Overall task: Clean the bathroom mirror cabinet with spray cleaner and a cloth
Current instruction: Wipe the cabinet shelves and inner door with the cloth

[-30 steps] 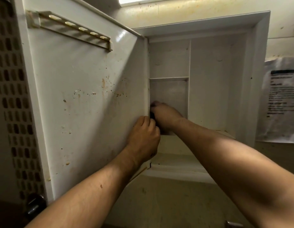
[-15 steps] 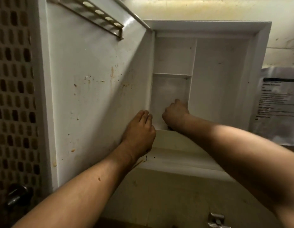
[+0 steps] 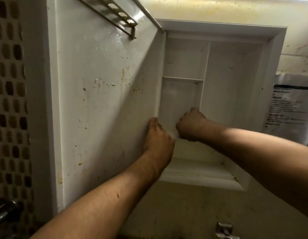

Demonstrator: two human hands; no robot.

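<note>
Mirror cabinet [image 3: 273, 69]: judged stiff, wall-fixed; door [image 3: 101, 109] likely swings, best steadied at its edge. Left hand [image 3: 158, 140] presses there, fingers straight; right hand [image 3: 191, 125] alongside fisted, contents hidden.

Cabinet [image 3: 273, 75]: white, set in the wall, open. Door [image 3: 101, 104] swung out to the left, inner face toward the camera, dotted with brown specks and drips, wet droplets near the top by a holed metal rack [image 3: 115, 12]. Inside: upright divider [image 3: 206, 66]; left side split by a shelf [image 3: 183, 79] into upper and lower bays, right side one tall bay. Dark specks on the sill [image 3: 201, 176].
</note>
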